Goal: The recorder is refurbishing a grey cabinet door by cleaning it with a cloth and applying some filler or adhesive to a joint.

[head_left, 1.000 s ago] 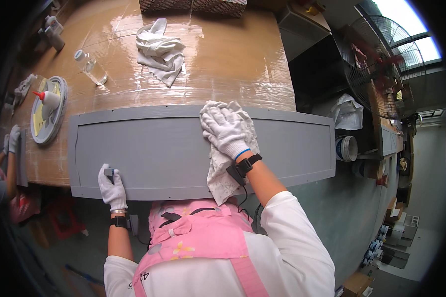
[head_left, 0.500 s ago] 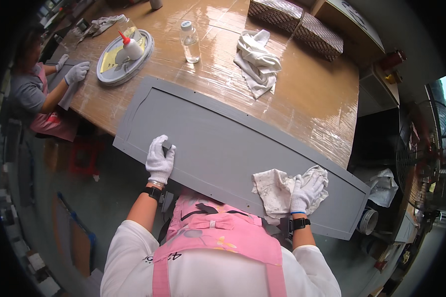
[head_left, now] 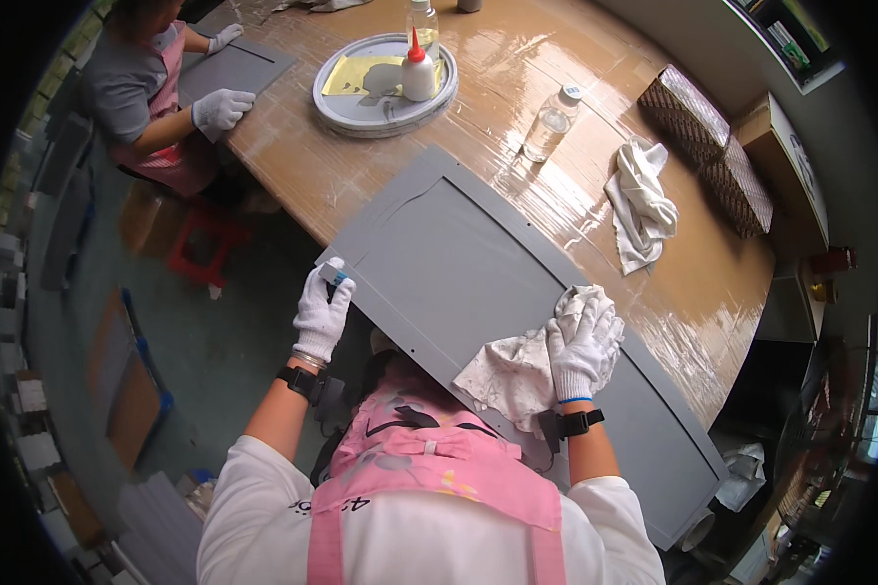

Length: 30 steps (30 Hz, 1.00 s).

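A long grey panel (head_left: 458, 263) with a raised border lies across the table's near edge and overhangs it. My right hand (head_left: 582, 353), in a white knitted glove, presses a stained white cloth (head_left: 507, 378) onto the panel near its far border; part of the cloth bunches up beyond the fingers. My left hand (head_left: 322, 314), gloved too, is closed at the panel's near left edge. Between its thumb and fingers shows a small grey block with a blue side (head_left: 334, 274); its exact kind is unclear.
On the plastic-covered table (head_left: 498, 107) stand a round grey lid (head_left: 385, 125) bearing a red-tipped white squeeze bottle (head_left: 419, 76), a clear bottle (head_left: 548, 127), a crumpled white cloth (head_left: 642, 200) and patterned boxes (head_left: 688, 112). A gloved co-worker (head_left: 151, 88) handles another grey panel at left.
The view has swung left. My right hand has slid the cloth from the panel's right part toward its far border and middle. My left hand has moved to the near left edge, the small block now showing.
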Each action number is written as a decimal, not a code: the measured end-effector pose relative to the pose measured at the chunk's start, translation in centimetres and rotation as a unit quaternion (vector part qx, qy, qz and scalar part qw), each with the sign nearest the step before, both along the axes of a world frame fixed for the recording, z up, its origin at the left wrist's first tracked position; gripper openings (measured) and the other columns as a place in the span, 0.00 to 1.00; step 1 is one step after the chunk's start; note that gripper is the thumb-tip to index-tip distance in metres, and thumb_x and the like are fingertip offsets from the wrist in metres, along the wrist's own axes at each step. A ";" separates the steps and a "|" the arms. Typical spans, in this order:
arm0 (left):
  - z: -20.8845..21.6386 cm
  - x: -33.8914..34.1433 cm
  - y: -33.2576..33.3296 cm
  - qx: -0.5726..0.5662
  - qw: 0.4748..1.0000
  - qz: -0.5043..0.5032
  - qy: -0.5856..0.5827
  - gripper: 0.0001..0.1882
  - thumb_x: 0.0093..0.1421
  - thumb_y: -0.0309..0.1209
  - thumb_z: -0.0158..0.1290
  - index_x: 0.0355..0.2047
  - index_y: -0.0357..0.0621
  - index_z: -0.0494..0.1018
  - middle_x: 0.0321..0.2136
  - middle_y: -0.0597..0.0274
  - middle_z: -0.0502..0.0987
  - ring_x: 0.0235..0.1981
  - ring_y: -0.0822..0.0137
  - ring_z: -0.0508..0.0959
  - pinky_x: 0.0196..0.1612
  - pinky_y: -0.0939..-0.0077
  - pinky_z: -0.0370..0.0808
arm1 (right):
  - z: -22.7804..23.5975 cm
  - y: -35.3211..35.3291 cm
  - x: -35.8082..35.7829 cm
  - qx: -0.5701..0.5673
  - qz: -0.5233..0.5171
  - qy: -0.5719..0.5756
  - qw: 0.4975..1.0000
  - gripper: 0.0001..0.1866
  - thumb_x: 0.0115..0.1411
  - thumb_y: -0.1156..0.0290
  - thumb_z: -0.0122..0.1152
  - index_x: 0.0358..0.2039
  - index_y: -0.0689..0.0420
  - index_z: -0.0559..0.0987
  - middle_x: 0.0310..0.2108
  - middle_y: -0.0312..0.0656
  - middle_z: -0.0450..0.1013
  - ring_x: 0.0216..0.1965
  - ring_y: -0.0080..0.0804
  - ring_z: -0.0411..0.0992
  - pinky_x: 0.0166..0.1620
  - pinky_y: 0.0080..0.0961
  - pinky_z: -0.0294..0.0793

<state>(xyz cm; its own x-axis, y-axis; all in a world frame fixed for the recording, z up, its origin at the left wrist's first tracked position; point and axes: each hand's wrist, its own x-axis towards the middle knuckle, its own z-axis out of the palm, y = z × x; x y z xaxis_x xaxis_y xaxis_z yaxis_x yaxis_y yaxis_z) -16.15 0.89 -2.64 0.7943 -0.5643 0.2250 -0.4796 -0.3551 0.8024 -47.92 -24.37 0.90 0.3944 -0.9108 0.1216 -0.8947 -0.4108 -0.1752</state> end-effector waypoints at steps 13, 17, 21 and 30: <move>-0.9 12.3 6.7 -0.025 0.990 -0.049 0.127 0.22 0.65 0.39 0.56 0.55 0.42 0.70 0.49 0.61 0.74 0.47 0.68 0.75 0.53 0.72 0.72 | 0.3 11.0 28.3 0.094 0.366 -0.055 0.924 0.53 0.50 0.34 0.60 0.69 0.54 0.58 0.68 0.62 0.52 0.70 0.66 0.43 0.70 0.59 0.37; -0.9 14.2 5.1 -0.057 0.984 -0.082 0.150 0.21 0.66 0.37 0.56 0.55 0.41 0.69 0.48 0.62 0.74 0.45 0.71 0.74 0.51 0.74 0.73 | 1.3 12.9 21.8 0.103 0.428 0.070 0.895 0.48 0.50 0.42 0.63 0.67 0.50 0.61 0.67 0.57 0.54 0.70 0.62 0.47 0.69 0.57 0.42; -0.1 14.6 2.8 -0.079 0.975 -0.124 0.168 0.20 0.66 0.35 0.56 0.55 0.40 0.69 0.46 0.63 0.74 0.42 0.73 0.75 0.48 0.75 0.75 | 2.0 12.4 12.8 0.073 0.428 0.134 0.891 0.37 0.53 0.53 0.63 0.63 0.48 0.67 0.62 0.53 0.61 0.64 0.58 0.59 0.60 0.55 0.61; 1.8 13.7 -1.9 -0.072 0.953 -0.157 0.249 0.21 0.62 0.25 0.58 0.55 0.39 0.70 0.42 0.64 0.77 0.42 0.72 0.78 0.48 0.74 0.77 | 3.6 3.2 1.8 0.176 -0.007 -0.342 0.923 0.28 0.59 0.83 0.54 0.61 0.61 0.67 0.57 0.44 0.71 0.54 0.40 0.73 0.58 0.32 0.71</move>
